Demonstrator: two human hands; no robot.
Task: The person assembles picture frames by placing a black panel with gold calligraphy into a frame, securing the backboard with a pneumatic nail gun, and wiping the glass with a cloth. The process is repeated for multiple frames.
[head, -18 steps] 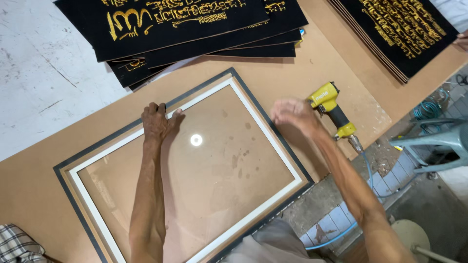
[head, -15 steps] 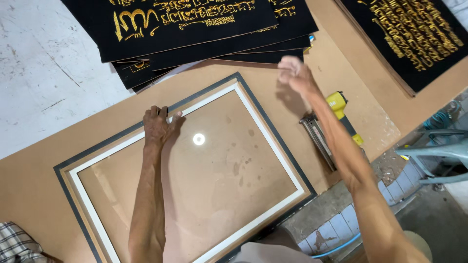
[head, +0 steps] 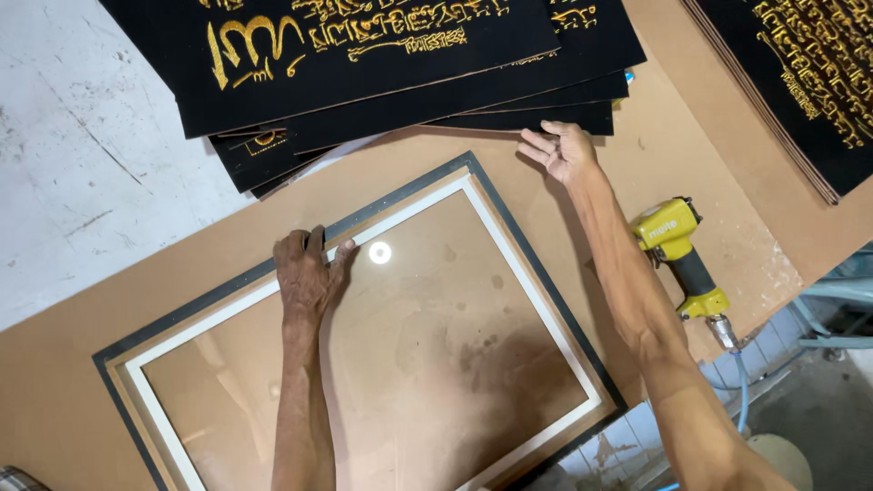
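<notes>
Brown hardboard covers the surface (head: pixel 700 118), and on it, seen from the head camera, lies a rectangular picture frame (head: pixel 509 238) face down, its long axis running on a slant from lower left to upper right, one corner pointing toward the stack of black panels (head: pixel 382 64). Its outer edge is a dark, matte strip; inside that runs a pale wooden band and then a white inner border, and the middle is filled by a clear glass sheet (head: pixel 427 364) that is smooth, a little smudged, and carries one small bright glare spot. The left hand (head: pixel 305 271) rests flat on the frame's upper long rail, fingers spread over the dark edge and thumb reaching onto the glass; its grip is wide, pressing rather than holding anything. The right hand (head: pixel 561 150) is stretched past the frame's top corner, fingers extended and loosely open, its fingertips at the lower edge of the black panels, clasping nothing. Those panels are thin, flat, velvety-looking boards with raised gold ornamental script, fanned in an overlapping pile; a second pile (head: pixel 800 82) lies at the upper right. Just beside the right forearm lies a yellow and black pneumatic tool (head: pixel 677 250), its blue hose (head: pixel 741 386) trailing off the surface's edge.
</notes>
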